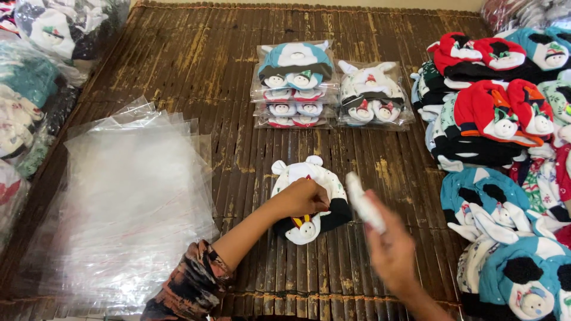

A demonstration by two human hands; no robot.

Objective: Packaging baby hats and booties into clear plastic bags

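Left hand [304,197] fingers curled, pressing down on white knit baby hat [309,199], which lies mid bamboo-slat surface [196,65]; eared top, black band, snowman face. Right hand [389,249], just right of the hat, fingers pinched around small white fabric piece [364,205], blurred. Beyond the hat: two clear-bagged hat packs [294,83], teal and white. Left of hat: stack of clear plastic bags [128,202]. Right: loose hats pile [499,148], red, teal, black.

Two hands (left [304,197], right [389,249]); one loose white hat [309,205]; two stacks of bagged hats, blue-topped [294,83] and white-topped [372,95]; one pile of clear bags [125,202].
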